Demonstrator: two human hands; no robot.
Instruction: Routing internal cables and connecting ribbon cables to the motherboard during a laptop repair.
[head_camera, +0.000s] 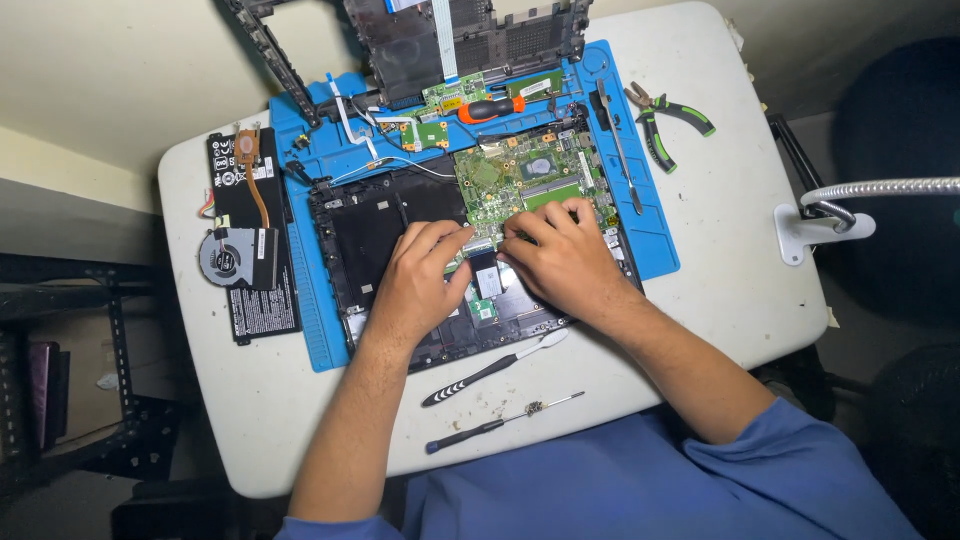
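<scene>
Both hands rested inside an opened laptop base (385, 235) on a blue mat (655, 235), the left hand (415, 285) and right hand (560, 260) pressing loosely curled fingertips on the near edge of the green circuit board (520, 175), grasping nothing.

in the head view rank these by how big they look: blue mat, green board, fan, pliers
1. blue mat
2. green board
3 and 4. fan and pliers look much alike; I won't rank them.
</scene>
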